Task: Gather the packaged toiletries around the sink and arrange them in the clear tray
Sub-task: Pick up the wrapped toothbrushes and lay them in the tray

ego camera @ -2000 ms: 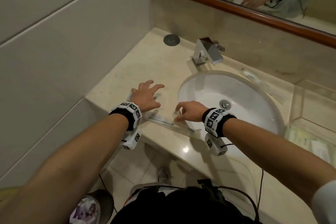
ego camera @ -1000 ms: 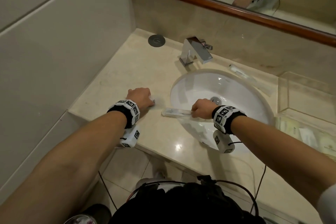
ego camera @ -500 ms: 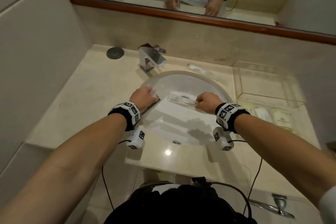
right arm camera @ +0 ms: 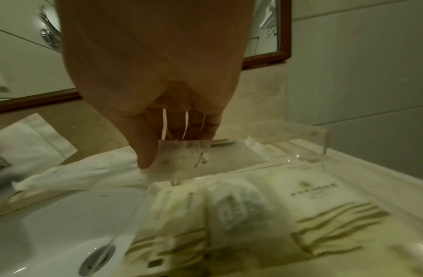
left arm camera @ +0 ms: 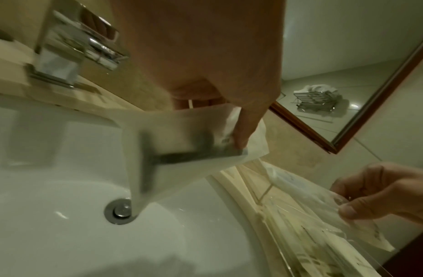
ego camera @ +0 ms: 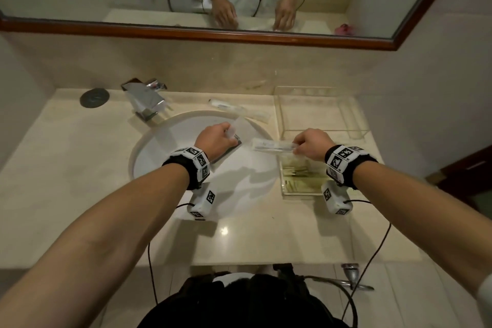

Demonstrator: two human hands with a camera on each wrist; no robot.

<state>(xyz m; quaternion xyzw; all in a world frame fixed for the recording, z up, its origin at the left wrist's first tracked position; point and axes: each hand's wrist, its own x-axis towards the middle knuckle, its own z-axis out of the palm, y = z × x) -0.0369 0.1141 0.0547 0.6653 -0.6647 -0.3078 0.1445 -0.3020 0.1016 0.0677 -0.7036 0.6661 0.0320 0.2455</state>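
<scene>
Progress: midway | packets [ego camera: 300, 173] lying in clear tray [ego camera: 358, 130] | left hand [ego camera: 216, 139] gripping flat sachet [ego camera: 241, 129], right hand [ego camera: 310, 143] pinching long packet [ego camera: 271, 145], both being carried over | toothbrush pack [ego camera: 234, 108] being left on counter [ego camera: 66, 157].

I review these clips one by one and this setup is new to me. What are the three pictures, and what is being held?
No machine here: a person wears one camera on the head and one on each wrist. The head view looks down at a washbasin in a stone counter. The left hand holds a packaged razor over the basin. The right hand pinches a long toothbrush packet by one end beside the clear tray, near other packets. One packet lies behind the basin.
</scene>
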